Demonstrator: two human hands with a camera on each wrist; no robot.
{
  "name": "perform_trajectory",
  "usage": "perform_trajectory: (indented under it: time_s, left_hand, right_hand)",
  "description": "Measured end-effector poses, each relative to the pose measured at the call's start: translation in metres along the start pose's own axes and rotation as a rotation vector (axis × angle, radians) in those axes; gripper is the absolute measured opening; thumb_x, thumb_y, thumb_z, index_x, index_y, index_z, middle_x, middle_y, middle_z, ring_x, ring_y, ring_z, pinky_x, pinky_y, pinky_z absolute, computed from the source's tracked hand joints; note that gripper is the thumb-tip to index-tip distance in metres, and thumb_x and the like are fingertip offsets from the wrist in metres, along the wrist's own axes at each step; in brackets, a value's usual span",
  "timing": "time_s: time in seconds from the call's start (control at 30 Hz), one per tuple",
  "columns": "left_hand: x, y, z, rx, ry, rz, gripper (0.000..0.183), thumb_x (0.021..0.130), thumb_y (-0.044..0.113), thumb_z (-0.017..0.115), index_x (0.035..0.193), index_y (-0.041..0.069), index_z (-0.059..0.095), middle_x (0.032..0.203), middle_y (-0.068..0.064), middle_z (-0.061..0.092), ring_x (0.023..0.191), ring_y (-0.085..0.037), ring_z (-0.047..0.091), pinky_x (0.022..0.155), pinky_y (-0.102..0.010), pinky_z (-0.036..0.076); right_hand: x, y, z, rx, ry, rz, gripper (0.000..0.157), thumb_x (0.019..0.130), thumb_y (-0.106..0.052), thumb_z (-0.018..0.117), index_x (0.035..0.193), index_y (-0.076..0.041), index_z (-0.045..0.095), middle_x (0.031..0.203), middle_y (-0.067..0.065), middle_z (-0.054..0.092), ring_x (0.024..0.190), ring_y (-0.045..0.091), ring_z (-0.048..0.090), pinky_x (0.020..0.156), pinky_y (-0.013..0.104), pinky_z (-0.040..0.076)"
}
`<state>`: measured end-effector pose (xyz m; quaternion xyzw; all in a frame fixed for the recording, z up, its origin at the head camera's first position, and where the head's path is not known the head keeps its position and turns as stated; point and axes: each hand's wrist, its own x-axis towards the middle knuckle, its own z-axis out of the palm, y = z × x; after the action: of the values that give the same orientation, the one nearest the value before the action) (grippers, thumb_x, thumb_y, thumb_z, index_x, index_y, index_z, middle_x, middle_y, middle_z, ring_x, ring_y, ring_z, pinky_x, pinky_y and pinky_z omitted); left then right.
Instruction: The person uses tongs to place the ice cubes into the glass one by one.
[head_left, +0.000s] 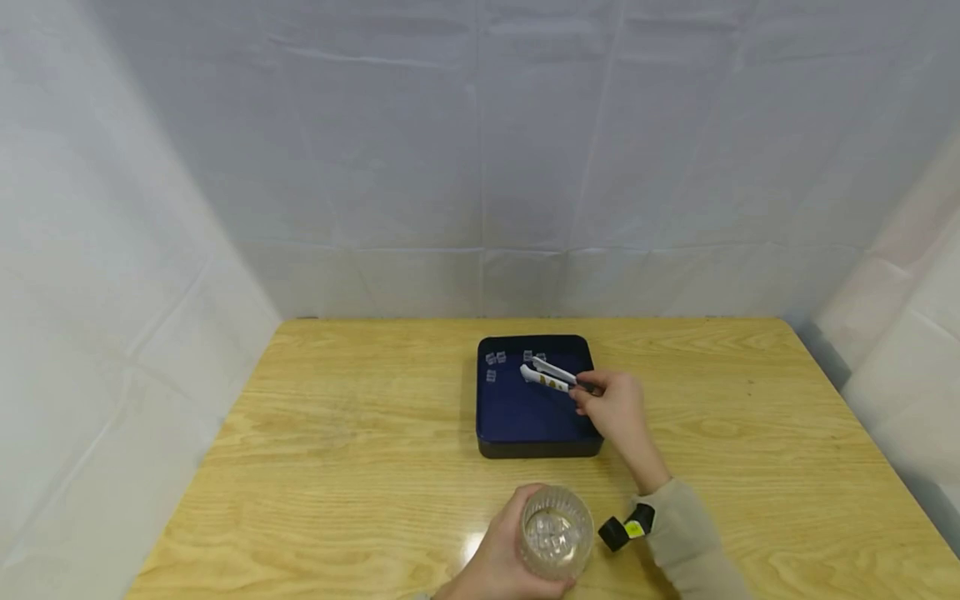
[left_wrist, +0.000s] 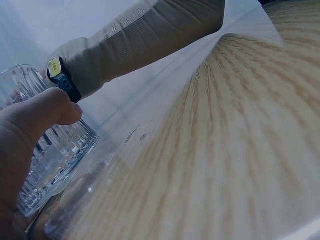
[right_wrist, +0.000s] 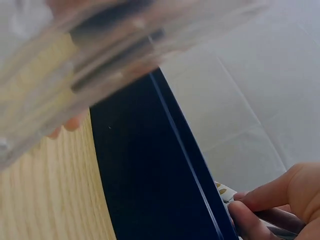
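My left hand grips a ribbed clear glass near the table's front edge. Several clear cubes lie in the bottom of the glass. In the left wrist view the thumb wraps over the glass wall. My right hand pinches white tongs with a yellowish pattern over the dark blue tray. The tongs' tips point left, close to clear cubes near the tray's far side. Whether the tips touch a cube cannot be made out. More clear cubes lie in the tray's far left corner.
The tray stands on a light wood table. White cloth hangs behind the table and along both sides. A dark strap with a yellow label circles the right wrist. The glass stands in front of the tray, toward me.
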<state>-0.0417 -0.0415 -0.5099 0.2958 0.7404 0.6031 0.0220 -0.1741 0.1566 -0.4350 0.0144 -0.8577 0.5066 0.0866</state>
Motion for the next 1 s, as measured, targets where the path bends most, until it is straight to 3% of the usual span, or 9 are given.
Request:
perform_trajectory:
  time_s: [0.3,0.57,0.87,1.0]
  left_hand:
    - [0.0,-0.001,-0.0003,0.03,0.007,0.037,0.092,0.062,0.014,0.093,0.139,0.017,0.042,0.128,-0.002,0.059,0.113,-0.021,0.06,0.096,-0.037,0.052]
    - [0.0006,-0.0005,0.0,-0.009,-0.007,-0.001,0.092,0.063,0.014,0.093,0.139,0.021,0.042,0.13,0.0,0.059,0.114,-0.022,0.06,0.098,-0.038,0.05]
    - [0.0012,-0.0019,0.0003,0.013,0.004,0.047,0.093,0.061,0.012,0.093,0.139,0.017,0.042,0.128,-0.003,0.06,0.112,-0.023,0.061,0.096,-0.037,0.051]
    - [0.0013,-0.0017,0.0001,0.0,0.0,0.032,0.093,0.061,0.012,0.093,0.139,0.019,0.043,0.128,-0.002,0.059,0.113,-0.023,0.061,0.098,-0.037,0.051]
  right_hand:
    - [-0.0022,0.0008,0.0072,-0.119,0.002,-0.03,0.022,0.079,0.006,0.074,0.1,0.012,0.071,0.075,0.019,0.07,0.05,0.017,0.065,0.047,0.024,0.053]
    - [-0.003,0.0018,0.0061,-0.198,0.006,-0.084,0.02,0.077,0.004,0.076,0.097,0.009,0.074,0.071,0.015,0.07,0.049,0.016,0.063,0.047,0.026,0.052]
    - [-0.0037,0.0003,0.0057,-0.23,-0.007,-0.081,0.02,0.076,0.004,0.076,0.096,0.008,0.074,0.073,0.014,0.071,0.049,0.015,0.063,0.047,0.026,0.052]
    - [-0.0039,0.0003,0.0053,-0.231,-0.008,-0.084,0.019,0.075,0.005,0.076,0.094,0.008,0.074,0.071,0.013,0.07,0.049,0.014,0.062,0.048,0.026,0.052]
